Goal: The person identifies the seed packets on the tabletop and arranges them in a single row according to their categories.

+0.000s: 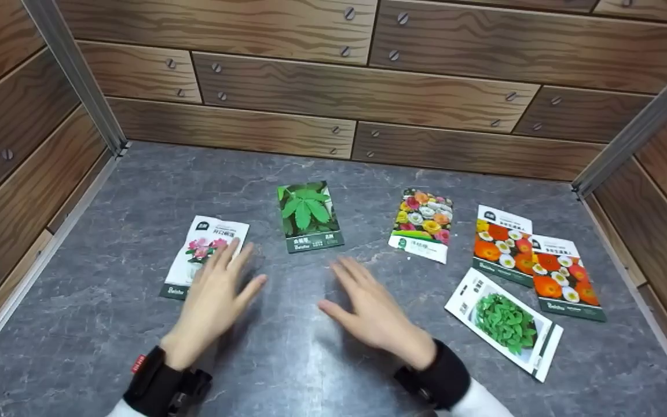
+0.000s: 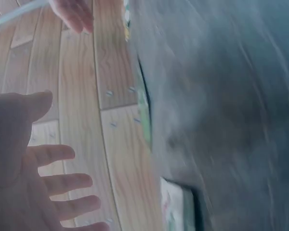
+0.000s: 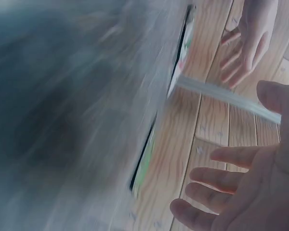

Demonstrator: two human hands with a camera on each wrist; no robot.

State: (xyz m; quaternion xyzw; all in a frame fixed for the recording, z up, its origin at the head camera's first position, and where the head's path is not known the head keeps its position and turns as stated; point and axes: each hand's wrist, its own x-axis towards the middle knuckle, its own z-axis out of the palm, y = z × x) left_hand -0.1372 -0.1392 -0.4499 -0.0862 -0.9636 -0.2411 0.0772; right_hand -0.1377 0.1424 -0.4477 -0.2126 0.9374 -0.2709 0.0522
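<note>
My left hand hovers with spread fingers near a white seed packet showing pink flowers, covering part of it in the head view. Its fingers look straight and hold nothing in the left wrist view. My right hand is also held out with fingers extended and nothing in it. Beyond the hands lies a seed packet with a green leaf. Right of that is a packet of mixed colourful flowers. Nearest the right hand's outer side, a white packet with a leafy green plant lies at an angle.
Two matching seed packets with orange and white flowers lie at the right, the front one slightly overlapping the other. Wood-patterned walls with metal corner posts enclose the grey marbled tabletop at the back and sides.
</note>
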